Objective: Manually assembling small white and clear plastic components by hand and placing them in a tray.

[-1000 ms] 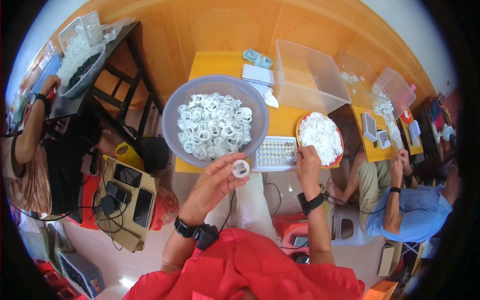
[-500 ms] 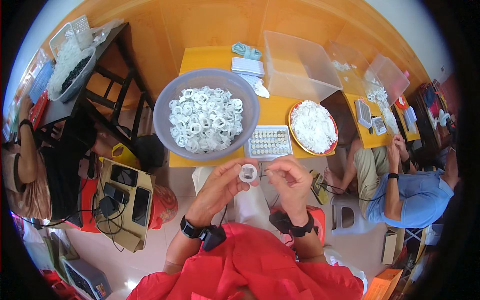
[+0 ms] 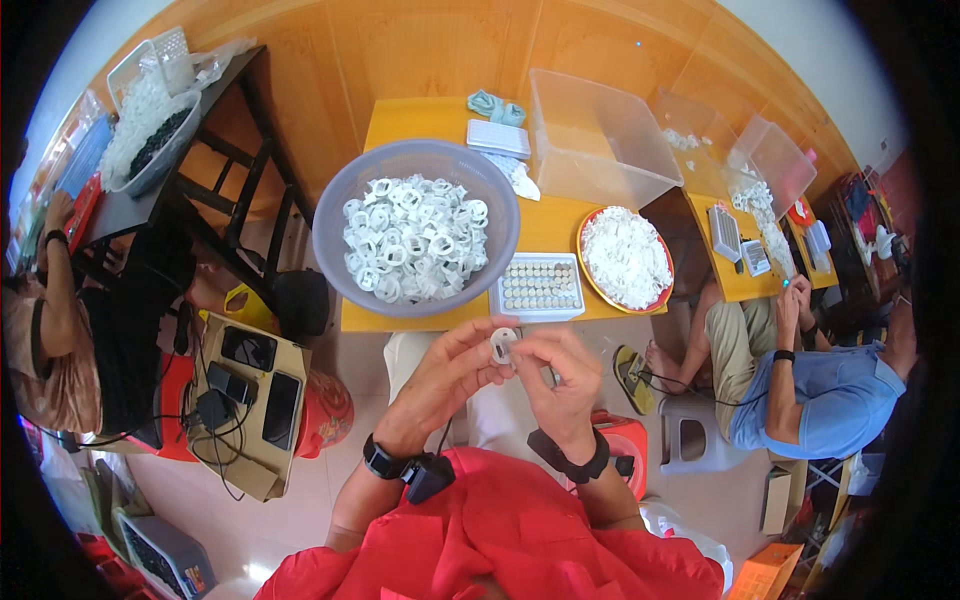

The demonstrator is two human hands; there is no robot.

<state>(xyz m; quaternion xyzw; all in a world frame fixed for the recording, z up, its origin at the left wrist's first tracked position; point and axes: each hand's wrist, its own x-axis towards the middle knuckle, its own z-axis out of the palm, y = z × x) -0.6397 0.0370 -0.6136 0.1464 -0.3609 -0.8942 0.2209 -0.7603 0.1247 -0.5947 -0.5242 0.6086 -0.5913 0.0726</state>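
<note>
While both hands hold a white ring, grey bin, label unreadable.

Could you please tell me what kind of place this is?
Probably a small assembly workshop: a basin heaped with white ring-shaped parts, a tray of small round pieces, and a co-worker seated beside another table.

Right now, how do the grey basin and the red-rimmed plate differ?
The grey basin is larger and deep; the red-rimmed plate is smaller and shallow. The basin holds white ring-shaped parts, the plate small white pieces. Both are round and stand on the yellow table.
</note>
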